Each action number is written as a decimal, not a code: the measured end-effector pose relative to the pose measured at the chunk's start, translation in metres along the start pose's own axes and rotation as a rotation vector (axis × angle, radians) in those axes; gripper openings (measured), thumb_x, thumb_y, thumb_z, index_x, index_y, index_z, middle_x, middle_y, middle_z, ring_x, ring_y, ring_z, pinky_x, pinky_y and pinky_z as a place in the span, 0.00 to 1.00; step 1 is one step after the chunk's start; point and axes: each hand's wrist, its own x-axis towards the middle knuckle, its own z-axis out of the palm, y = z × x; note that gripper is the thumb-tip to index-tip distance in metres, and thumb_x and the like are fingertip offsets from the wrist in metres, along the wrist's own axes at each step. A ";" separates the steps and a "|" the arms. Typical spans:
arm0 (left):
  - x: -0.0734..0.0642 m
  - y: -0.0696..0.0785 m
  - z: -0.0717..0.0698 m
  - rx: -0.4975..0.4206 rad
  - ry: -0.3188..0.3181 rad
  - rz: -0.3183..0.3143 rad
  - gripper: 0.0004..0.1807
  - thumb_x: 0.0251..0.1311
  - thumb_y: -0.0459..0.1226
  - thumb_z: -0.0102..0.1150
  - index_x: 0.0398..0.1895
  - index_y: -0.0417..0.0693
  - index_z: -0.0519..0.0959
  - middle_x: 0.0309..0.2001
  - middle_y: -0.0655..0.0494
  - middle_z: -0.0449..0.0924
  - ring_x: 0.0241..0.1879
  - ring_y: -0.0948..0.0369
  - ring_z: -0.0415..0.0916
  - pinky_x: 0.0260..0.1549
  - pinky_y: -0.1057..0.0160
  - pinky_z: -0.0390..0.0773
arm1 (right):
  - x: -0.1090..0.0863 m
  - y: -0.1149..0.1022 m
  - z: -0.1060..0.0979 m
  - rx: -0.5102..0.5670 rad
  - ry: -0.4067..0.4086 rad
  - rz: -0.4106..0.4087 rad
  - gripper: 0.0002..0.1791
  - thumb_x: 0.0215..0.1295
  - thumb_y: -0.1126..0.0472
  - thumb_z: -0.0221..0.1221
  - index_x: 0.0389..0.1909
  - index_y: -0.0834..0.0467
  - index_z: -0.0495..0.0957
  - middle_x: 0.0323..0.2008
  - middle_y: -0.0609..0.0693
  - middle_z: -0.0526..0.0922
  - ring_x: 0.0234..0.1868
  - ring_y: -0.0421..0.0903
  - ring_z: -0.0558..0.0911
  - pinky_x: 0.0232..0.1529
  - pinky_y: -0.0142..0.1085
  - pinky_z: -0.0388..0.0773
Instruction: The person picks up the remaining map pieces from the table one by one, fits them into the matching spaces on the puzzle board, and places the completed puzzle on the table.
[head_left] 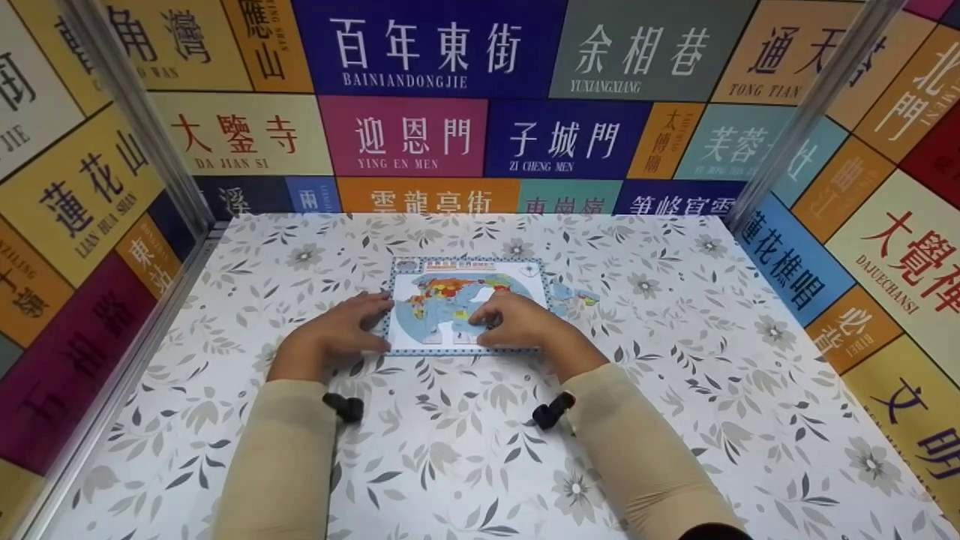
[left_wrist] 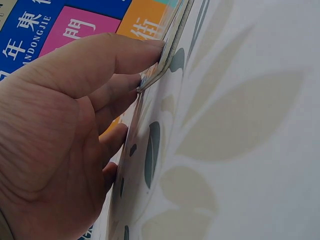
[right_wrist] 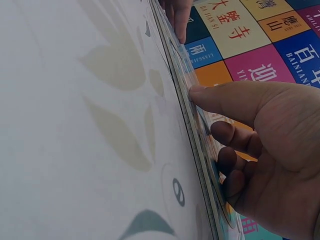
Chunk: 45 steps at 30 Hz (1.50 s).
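Note:
A world map puzzle board with a blue dotted border lies flat on the table. Map pieces in blue, orange and green cover much of it, and white backing shows at the lower middle. My left hand is at the board's left side; in the left wrist view its thumb touches the edge near a corner. Over the map's right part, my right hand has bent fingers on the pieces. Its thumb rests by the near border, apart from the fingers. The right hand hides part of the map.
Just right of the board lies a loose blue map piece with a coloured patch. White floral paper covers the table. Colourful panels with Chinese lettering stand behind and at both sides, with metal posts at the back corners.

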 end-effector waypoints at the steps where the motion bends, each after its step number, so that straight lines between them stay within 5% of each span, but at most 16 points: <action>1: 0.000 0.000 0.000 -0.002 0.000 -0.002 0.48 0.63 0.49 0.73 0.85 0.67 0.61 0.89 0.64 0.45 0.90 0.49 0.33 0.86 0.34 0.39 | 0.000 0.000 0.000 0.001 -0.001 0.000 0.21 0.70 0.54 0.71 0.63 0.49 0.86 0.59 0.51 0.84 0.62 0.51 0.82 0.66 0.49 0.82; 24: 0.001 -0.004 0.000 -0.024 -0.007 0.020 0.50 0.61 0.50 0.74 0.86 0.65 0.60 0.89 0.63 0.46 0.90 0.48 0.32 0.86 0.34 0.38 | -0.001 -0.001 -0.002 0.001 0.003 0.002 0.18 0.71 0.55 0.69 0.60 0.48 0.88 0.54 0.51 0.85 0.56 0.49 0.83 0.61 0.49 0.83; 32: 0.002 -0.003 0.000 -0.024 -0.011 0.012 0.51 0.61 0.51 0.74 0.86 0.67 0.59 0.89 0.64 0.45 0.90 0.49 0.32 0.86 0.34 0.38 | -0.006 0.007 -0.017 0.075 0.091 0.069 0.17 0.71 0.54 0.70 0.59 0.46 0.88 0.51 0.49 0.87 0.51 0.48 0.83 0.57 0.49 0.82; 38: 0.001 -0.002 -0.001 -0.035 -0.020 -0.002 0.50 0.61 0.50 0.74 0.86 0.68 0.59 0.89 0.65 0.44 0.90 0.50 0.31 0.86 0.34 0.38 | -0.013 0.016 -0.033 0.098 0.138 0.122 0.19 0.72 0.53 0.68 0.62 0.48 0.87 0.50 0.50 0.86 0.43 0.48 0.82 0.44 0.43 0.80; 45: 0.001 -0.003 -0.001 -0.034 -0.015 0.010 0.50 0.61 0.50 0.74 0.86 0.66 0.60 0.90 0.63 0.44 0.90 0.49 0.31 0.86 0.35 0.38 | -0.023 0.033 -0.055 0.064 0.211 0.231 0.22 0.73 0.49 0.68 0.65 0.46 0.85 0.54 0.50 0.85 0.50 0.50 0.79 0.45 0.42 0.78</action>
